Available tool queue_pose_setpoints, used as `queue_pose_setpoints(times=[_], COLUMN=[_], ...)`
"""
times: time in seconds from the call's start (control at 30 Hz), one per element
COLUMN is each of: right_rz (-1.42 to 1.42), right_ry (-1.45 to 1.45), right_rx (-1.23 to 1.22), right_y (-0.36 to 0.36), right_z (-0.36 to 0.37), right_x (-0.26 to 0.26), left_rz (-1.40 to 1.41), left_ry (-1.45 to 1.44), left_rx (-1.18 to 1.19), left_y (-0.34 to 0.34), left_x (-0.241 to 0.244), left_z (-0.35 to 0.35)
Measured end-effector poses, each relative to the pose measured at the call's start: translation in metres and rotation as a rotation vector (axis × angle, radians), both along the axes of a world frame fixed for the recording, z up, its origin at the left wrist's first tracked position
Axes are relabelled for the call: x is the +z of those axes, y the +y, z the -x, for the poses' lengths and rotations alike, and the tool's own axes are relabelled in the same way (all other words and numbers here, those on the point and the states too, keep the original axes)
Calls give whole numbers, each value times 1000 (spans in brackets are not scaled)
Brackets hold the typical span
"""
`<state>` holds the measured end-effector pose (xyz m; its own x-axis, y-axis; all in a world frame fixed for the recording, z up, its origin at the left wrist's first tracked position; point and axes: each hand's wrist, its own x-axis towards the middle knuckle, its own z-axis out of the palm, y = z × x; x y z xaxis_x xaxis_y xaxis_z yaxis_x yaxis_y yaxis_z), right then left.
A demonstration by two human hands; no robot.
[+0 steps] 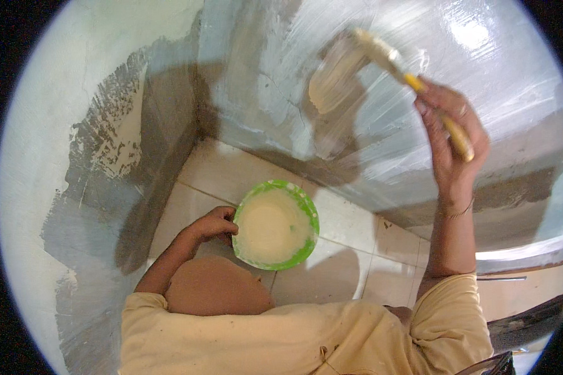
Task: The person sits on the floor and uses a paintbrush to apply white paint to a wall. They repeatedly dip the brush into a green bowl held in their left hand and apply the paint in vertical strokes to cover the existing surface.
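Observation:
My left hand (218,224) grips the left rim of a green plastic bowl (312,251), which looks tilted towards me. Cream-coloured paint (273,227) fills much of it, and splashes dot the green inner wall. Up and to the right, my right hand (455,115) holds a paintbrush (414,83) by its yellow handle. Its pale, paint-loaded bristles are at the grey wall (281,51), at the upper end of a wet cream patch (333,86). The handle's rounded end sticks out below my fingers.
On the left, a second wall (33,140) is pale green above a rough grey area with cream smears (117,136). Both walls meet in a corner over a tiled floor (216,164). A dark strip-like object (525,326) lies at the lower right. My bent knee (218,288) is below the bowl.

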<state>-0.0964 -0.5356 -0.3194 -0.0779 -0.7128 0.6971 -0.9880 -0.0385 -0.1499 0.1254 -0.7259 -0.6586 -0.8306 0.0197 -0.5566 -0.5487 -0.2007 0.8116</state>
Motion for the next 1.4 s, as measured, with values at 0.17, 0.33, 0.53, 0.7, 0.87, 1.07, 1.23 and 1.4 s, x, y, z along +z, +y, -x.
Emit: queue_pose_setpoints(times=[0.17, 0.33, 0.53, 0.7, 0.87, 1.07, 1.23, 1.4], right_rz=[-409, -603, -393, 145, 149, -507, -841, -565], right_ry=[-176, -171, -279, 458, 739, 379, 97, 23], right_rx=[-73, -170, -134, -85, -363, -47, -131, -61], right_y=[7, -5, -16, -21, -23, -13, -38, -67], right_z=[-5, 33, 26, -3, 12, -1, 22, 18], right_x=[-130, -239, -100, 21, -1, -206, -247, -92], left_rz=[15, 15, -6, 106, -36, -3, 37, 75], left_ry=[22, 62, 47, 12, -3, 21, 1, 22], left_rx=[-73, -69, -101, -140, -87, -61, -75, -118], left_y=[7, 13, 12, 8, 8, 12, 13, 10], left_x=[-5, -15, -18, -6, -13, -17, -18, -19], left_z=[14, 13, 15, 13, 11, 9, 10, 13])
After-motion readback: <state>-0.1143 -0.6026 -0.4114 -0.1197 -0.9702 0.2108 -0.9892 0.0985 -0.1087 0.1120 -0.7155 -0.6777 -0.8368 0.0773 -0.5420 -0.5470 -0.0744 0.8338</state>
